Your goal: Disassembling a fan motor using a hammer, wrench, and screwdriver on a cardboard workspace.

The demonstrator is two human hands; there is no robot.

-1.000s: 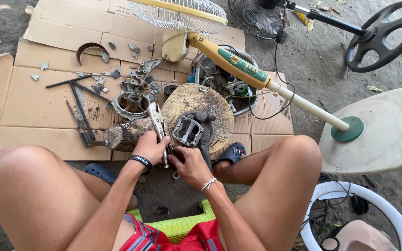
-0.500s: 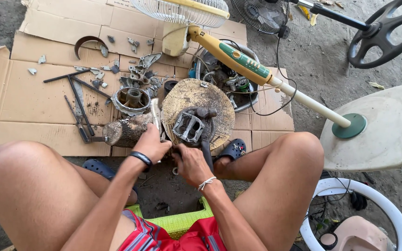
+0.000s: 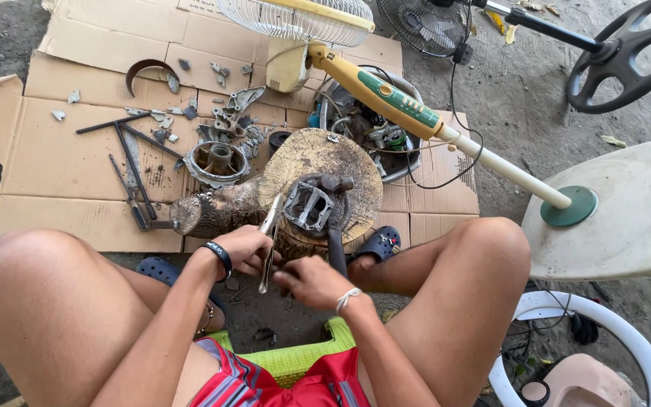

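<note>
Pliers [image 3: 269, 237] clamped in left hand [image 3: 242, 249], right hand [image 3: 312, 280] gripping handle, metal frame [image 3: 309, 205] on stump [image 3: 325, 162], scrap around

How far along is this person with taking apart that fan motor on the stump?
Done: loose metal parts and a round housing already lie on the cardboard. In hand: the left hand holds pliers and the right hand a dark tool handle, against the square motor frame on the wood stump. Left: that frame looks unopened.

A long green rectangular label [image 3: 399, 99] with small light markings lies along the cream fan pole; no packages, signs or screens.
</note>
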